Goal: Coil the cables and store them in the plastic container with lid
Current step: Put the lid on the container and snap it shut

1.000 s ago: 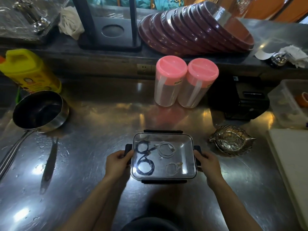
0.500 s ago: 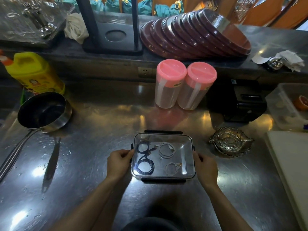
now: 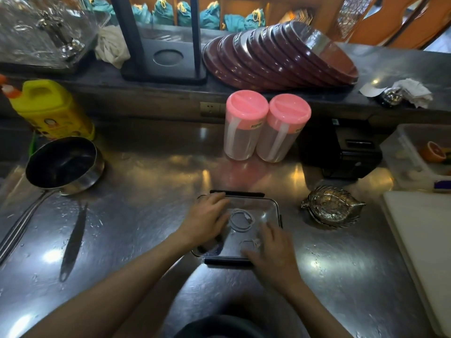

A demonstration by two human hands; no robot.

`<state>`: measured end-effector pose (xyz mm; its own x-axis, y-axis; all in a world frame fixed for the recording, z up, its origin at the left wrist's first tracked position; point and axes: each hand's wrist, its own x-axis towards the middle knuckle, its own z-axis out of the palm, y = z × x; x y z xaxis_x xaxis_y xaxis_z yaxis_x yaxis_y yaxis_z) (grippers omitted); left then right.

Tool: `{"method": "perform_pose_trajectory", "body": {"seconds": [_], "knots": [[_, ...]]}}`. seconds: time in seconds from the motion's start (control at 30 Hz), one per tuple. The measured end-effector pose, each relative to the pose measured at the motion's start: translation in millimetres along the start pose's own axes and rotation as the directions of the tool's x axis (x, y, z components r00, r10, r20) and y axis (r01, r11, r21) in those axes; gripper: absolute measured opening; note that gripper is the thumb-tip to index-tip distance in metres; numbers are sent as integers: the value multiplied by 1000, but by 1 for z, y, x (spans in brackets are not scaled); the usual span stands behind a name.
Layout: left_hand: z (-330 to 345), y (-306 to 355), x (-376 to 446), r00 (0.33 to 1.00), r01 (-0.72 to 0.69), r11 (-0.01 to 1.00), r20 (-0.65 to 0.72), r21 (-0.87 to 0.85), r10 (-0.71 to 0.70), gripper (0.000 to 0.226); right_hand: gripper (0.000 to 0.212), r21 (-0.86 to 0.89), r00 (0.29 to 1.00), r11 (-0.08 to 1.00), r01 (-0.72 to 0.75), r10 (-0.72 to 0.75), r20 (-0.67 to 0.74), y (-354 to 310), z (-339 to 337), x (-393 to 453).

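Both hands, left (image 3: 206, 222) and right (image 3: 271, 250), lie spread flat on the container lid (image 3: 262, 211), coiled cables (image 3: 240, 222) beneath. Light, slick plastic; you'd best grip the side clips.

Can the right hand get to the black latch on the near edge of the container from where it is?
Probably yes. The right hand rests on the lid just above the near latch, and nothing lies between them on the container.

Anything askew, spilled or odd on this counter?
Water droplets lie scattered over the steel counter near the saucepan. The maroon plates lean in a slumped stack. The container under both hands sits square.
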<state>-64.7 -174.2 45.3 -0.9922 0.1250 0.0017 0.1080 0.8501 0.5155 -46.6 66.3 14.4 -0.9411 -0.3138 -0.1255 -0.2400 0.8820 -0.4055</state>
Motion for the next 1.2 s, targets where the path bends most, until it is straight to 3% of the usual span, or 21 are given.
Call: {"method": "perform_pose_trajectory", "body": {"seconds": [0.17, 0.27, 0.43, 0.6, 0.77, 1.0, 1.2], "knots": [[8, 3, 30, 985, -47, 974, 174, 223, 8, 62, 105, -122, 994, 990, 75, -66, 82, 15, 17, -17], [7, 0, 42, 966, -13, 976, 253, 217, -43, 69, 99, -186, 986, 974, 129, -106, 129, 22, 20, -24], [3, 4, 54, 946, 33, 983, 313, 181, -89, 73, 89, -185, 983, 967, 176, -162, 88, 29, 21, -24], [4, -1, 63, 924, 79, 989, 364, 122, -119, 56, 87, -218, 982, 959, 183, -166, 92, 26, 19, -21], [6, -4, 68, 926, 77, 989, 359, 129, -118, 52, 87, -248, 975, 943, 221, -220, 31, 31, 22, -17], [4, -7, 80, 968, 110, 975, 201, 193, -149, 43, 88, -227, 973, 948, 225, -229, 11, 22, 15, 12], [2, -21, 109, 968, 122, 978, 198, 171, -155, 49, 88, -206, 978, 957, 206, -204, 35, 16, 9, 41]]}}
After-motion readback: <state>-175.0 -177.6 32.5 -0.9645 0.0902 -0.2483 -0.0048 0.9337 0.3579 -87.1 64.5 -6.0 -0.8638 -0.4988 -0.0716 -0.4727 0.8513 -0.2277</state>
